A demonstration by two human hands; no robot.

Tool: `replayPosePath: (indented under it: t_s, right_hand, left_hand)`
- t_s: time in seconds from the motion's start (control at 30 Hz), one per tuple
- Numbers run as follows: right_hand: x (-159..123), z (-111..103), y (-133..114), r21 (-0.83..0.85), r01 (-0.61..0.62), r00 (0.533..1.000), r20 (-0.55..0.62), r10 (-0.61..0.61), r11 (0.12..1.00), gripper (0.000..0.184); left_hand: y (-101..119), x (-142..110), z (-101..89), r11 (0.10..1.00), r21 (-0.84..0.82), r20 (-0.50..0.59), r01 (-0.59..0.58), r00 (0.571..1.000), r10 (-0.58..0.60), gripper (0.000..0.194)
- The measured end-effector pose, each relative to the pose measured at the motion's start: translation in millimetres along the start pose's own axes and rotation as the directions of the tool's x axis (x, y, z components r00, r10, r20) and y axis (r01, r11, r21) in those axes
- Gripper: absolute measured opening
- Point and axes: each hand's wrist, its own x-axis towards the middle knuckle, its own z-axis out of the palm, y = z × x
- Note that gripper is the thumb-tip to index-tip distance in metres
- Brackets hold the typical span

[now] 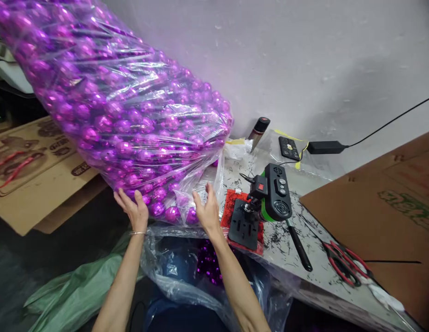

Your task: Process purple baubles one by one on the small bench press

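Note:
A large clear plastic bag (145,124) full of shiny purple faceted balls leans across the table and fills the upper left. My left hand (134,211) is at the bag's lower left side, fingers spread against or just beside the plastic. On the other side, my right hand (208,211) is raised with thumb and fingers apart, by the loose plastic at the bag's lower right end; whether it touches the film I cannot tell. A few purple balls (173,214) show through the film between my hands. Neither hand is closed around anything.
Right of my hands, a black lever-handled device (278,191) stands on a red mat (230,203). Beyond are a bottle (259,131), a phone (289,148) and a black adapter (326,147). Red-handled scissors (343,263) lie near a cardboard box (383,207). Flattened cardboard (38,193) is at left.

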Motion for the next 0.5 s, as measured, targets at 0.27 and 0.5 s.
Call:
replayPosePath:
  t_s: [0.27, 0.5]
  right_hand:
    - [41, 66, 6, -0.03, 0.04, 0.974, 0.225, -0.032, 0.999, 0.055]
    - [21, 55, 9, 0.137, 0.238, 0.97, -0.083, -0.228, 0.962, 0.042]
  left_hand:
    - [-6, 13, 40.4, 0.984, -0.061, 0.028, 0.168, 0.986, -0.167, 0.077]
    - [11, 16, 72.6, 0.983, -0.021, 0.024, 0.181, 0.983, -0.181, 0.071]
